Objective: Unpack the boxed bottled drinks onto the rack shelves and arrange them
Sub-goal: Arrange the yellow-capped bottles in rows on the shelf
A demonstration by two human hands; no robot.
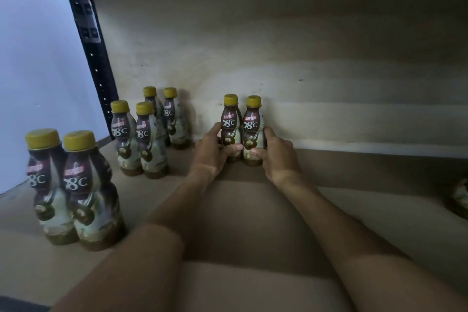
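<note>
Two brown coffee bottles with yellow caps stand side by side at the back of the shelf board. My left hand grips the left bottle and my right hand grips the right bottle. Both bottles are upright and touch each other, close to the back panel. Several more of the same bottles stand in pairs to the left: a far pair, a middle pair and a near pair.
A black rack upright rises at the back left, with a white wall beyond it. The shelf above overhangs at the top. Part of another bottle shows at the right edge.
</note>
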